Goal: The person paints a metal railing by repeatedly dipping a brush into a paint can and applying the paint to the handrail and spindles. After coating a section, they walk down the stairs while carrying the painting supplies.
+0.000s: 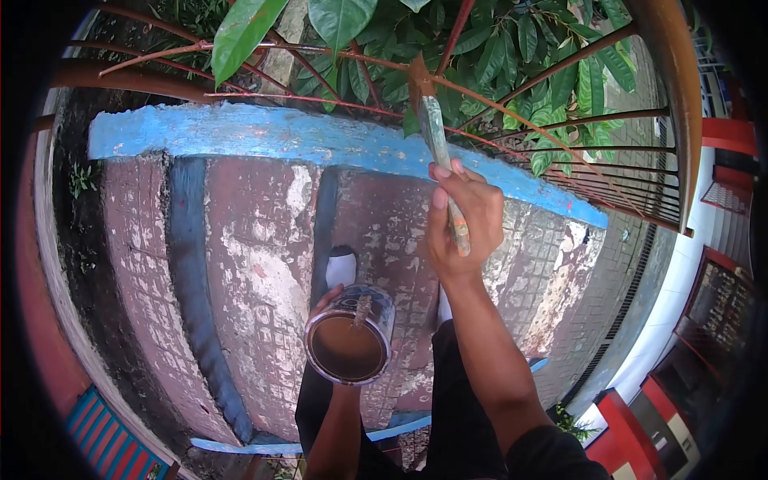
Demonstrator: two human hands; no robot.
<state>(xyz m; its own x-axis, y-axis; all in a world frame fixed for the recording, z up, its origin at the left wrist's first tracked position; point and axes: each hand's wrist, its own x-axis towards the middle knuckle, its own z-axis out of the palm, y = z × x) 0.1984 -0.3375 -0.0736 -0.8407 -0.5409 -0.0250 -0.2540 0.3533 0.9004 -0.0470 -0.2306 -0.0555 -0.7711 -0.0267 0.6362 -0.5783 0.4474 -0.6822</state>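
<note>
My right hand (472, 212) is closed around the worn handle of a paintbrush (434, 132), which points upward. Its bristles (418, 76) are coated in brown paint and overlap a thin brown metal rod (472, 94) in this view. Lower down, my left hand (326, 298) grips a paint can (379, 308) with its open top toward me. Brown paint (348, 350) lies inside it, and drips mark its rim and side. Most of my left fingers are hidden behind the can.
A blue-painted ledge (248, 132) crosses in front, over worn maroon patterned paving (264, 280) with blue stripes. Brown railing bars (592, 124) fan out beyond it. Green leaves (340, 20) hang among the rods. My foot (342, 268) shows beside the can.
</note>
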